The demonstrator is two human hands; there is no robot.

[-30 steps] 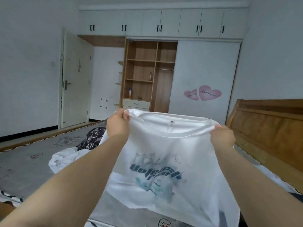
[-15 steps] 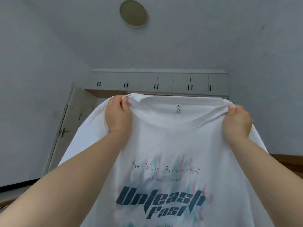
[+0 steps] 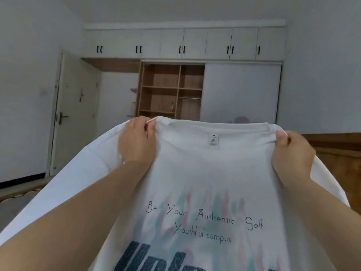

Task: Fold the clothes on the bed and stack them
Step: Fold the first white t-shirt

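White T-shirt (image 3: pixel 205 173) held up spread, left hand (image 3: pixel 136 142) and right hand (image 3: pixel 292 153) each with grip clamped on a shoulder by the collar

Little of the bed (image 3: pixel 13 204) shows: a strip of grey bedding at the lower left, its patterned edge running along the floor (image 3: pixel 21 185), and part of the wooden headboard (image 3: pixel 340 153) at the right. What lies on it is hidden behind the raised white T-shirt (image 3: pixel 205 173).
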